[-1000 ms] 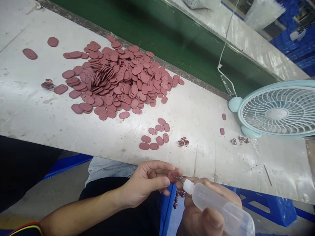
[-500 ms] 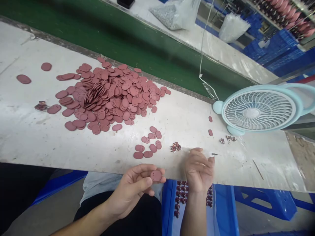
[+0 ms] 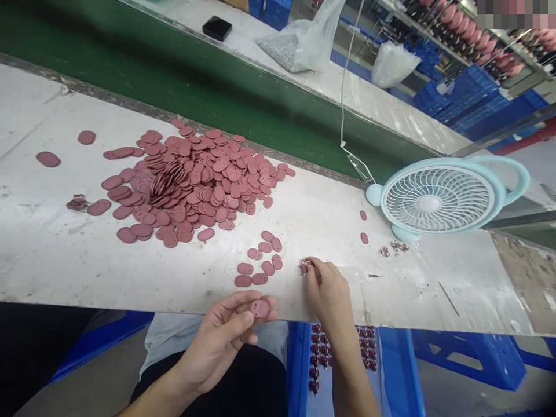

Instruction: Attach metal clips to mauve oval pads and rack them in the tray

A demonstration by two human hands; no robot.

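My left hand (image 3: 223, 333) pinches a reddish-pink oval disc (image 3: 260, 308) with small dark holes between thumb and fingers, above the table's front edge. My right hand (image 3: 330, 289) is at a little cluster of coppery metal parts (image 3: 305, 266), its thumb and curled fingers closed at them; the fingertips hide what is between them. Several loose oval discs (image 3: 267, 267) lie between the two hands. Farther left spreads a large heap of the same discs (image 3: 208, 179).
Toward the right stands a pale blue fan (image 3: 434, 200), with small metal parts (image 3: 395, 247) and a thin dark pointed tool (image 3: 376, 276) nearby. Below the edge, a blue tray (image 3: 403, 370) holds rows of dark red pieces. Behind runs a green belt (image 3: 260, 104).
My right hand has moved left, from above the table with fingers raised, down to the metal parts. My left hand still holds the disc. The view has shifted slightly.
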